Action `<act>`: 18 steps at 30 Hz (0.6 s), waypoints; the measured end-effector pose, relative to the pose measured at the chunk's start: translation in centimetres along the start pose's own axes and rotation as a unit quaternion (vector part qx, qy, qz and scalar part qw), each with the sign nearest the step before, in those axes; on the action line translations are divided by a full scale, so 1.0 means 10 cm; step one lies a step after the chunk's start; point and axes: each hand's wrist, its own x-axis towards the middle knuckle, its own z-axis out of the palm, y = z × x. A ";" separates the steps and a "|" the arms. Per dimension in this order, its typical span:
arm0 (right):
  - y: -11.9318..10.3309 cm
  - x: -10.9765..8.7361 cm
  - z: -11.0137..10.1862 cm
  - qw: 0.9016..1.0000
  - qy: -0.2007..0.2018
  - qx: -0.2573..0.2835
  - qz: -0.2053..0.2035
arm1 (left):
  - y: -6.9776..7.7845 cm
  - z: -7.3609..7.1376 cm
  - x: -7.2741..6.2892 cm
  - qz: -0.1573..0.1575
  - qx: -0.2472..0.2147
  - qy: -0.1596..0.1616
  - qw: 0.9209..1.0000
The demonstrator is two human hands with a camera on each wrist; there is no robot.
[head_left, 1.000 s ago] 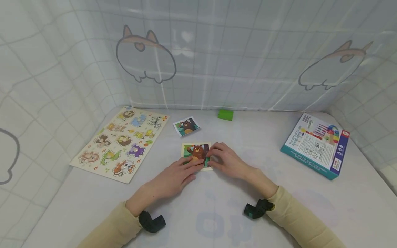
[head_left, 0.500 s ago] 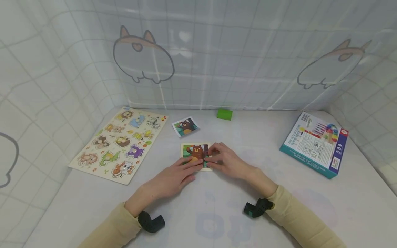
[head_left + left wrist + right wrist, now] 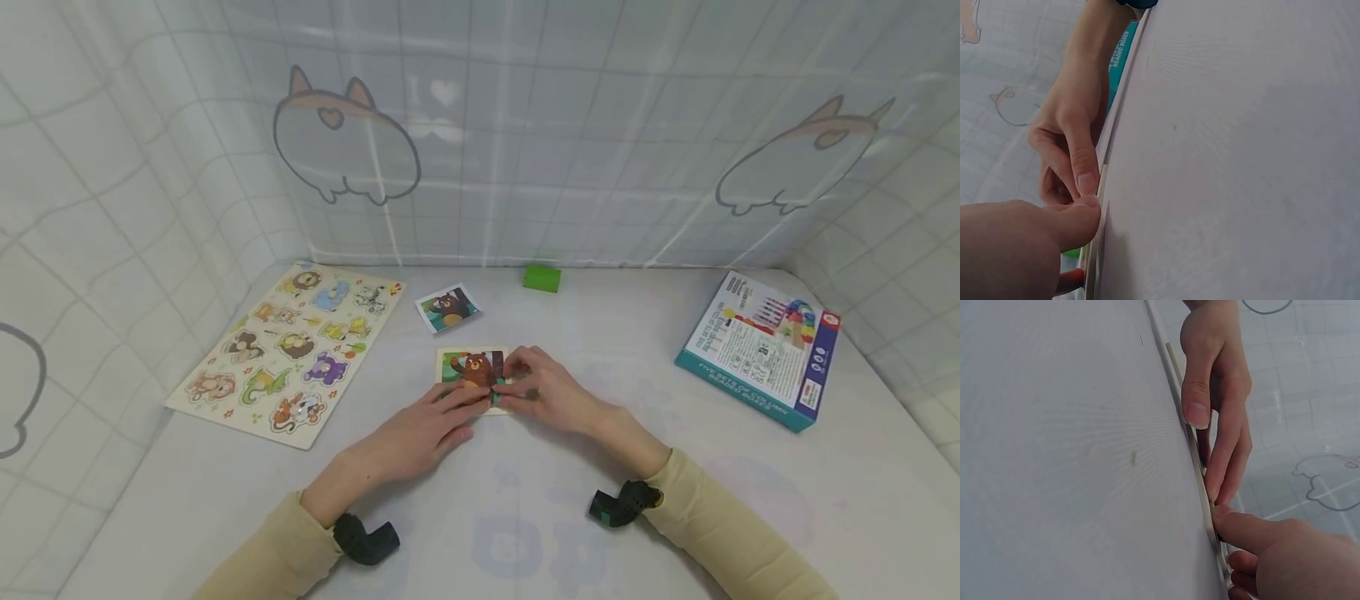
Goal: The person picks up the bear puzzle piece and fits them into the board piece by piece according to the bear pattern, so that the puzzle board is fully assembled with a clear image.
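A small bear jigsaw puzzle (image 3: 475,365) in a pale frame lies flat in the middle of the table in the head view. My left hand (image 3: 423,427) rests on its lower part with nearly straight fingers, covering some of the picture. At the puzzle's right side, my right hand (image 3: 553,392) pinches a small puzzle piece between thumb and curled fingers; the piece is mostly hidden. Both wrist views show the thin puzzle edge-on, with left hand (image 3: 1219,381) and right hand (image 3: 1072,128) fingertips meeting at it.
Behind the puzzle lies a bear picture card (image 3: 447,308), and a green block (image 3: 542,278) stands near the back wall. An animal peg board (image 3: 288,354) is at the left. A teal and white toy box (image 3: 761,350) sits at the right.
My right thumb and fingers have drawn closer together and shifted slightly left over the puzzle's right side. The left hand stays in place.
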 end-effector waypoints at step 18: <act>-0.01 -0.51 -0.53 0.989 0.074 -0.073 0.109 | -0.05 -0.03 0.01 -0.044 -0.081 0.103 0.990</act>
